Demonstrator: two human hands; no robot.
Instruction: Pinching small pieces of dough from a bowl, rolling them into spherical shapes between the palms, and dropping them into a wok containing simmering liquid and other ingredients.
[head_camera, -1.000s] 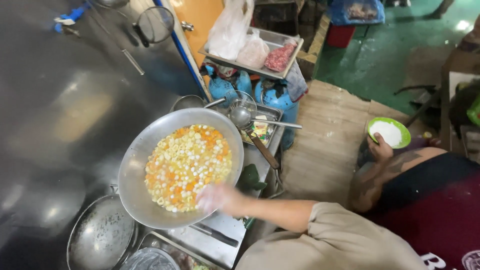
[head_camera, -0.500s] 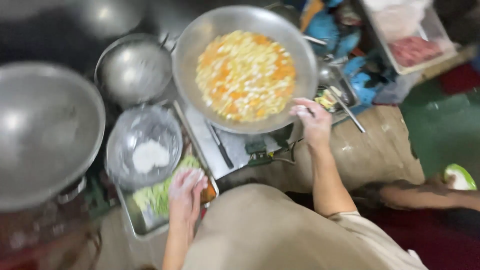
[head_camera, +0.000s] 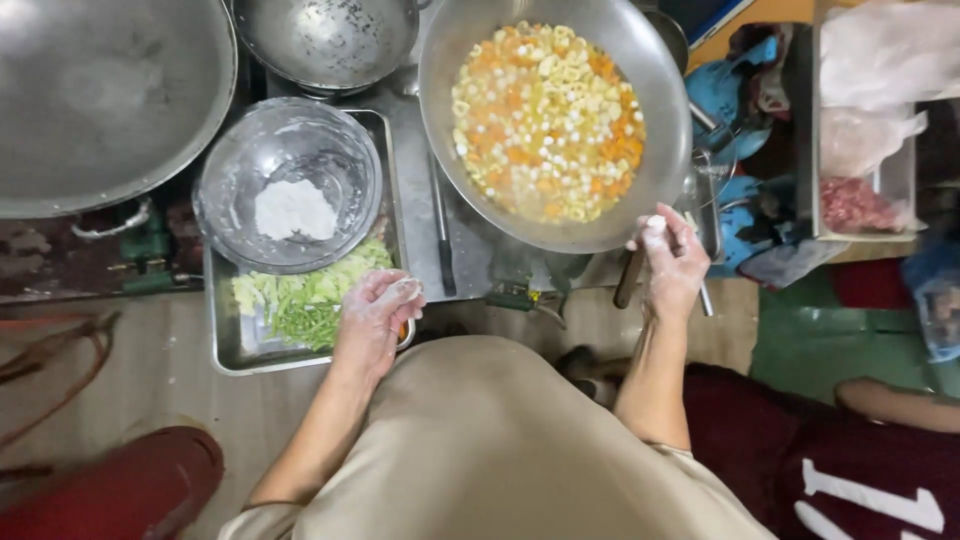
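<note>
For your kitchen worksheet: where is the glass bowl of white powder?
The glass bowl sits on the metal tray, upper left of the left hand.

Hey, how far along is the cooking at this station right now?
Done: chopped greens lie in the metal tray, white powder sits in the glass bowl. In hand: the right hand grips the rim of the wok of orange and pale pieces; the left hand rests over the greens. Left, probably: the greens remain outside the wok.

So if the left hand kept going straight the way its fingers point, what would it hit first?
The left hand points up the picture over the metal tray. It would likely meet the chopped greens first, then the glass bowl holding white powder. Its height above the greens is unclear.
</note>
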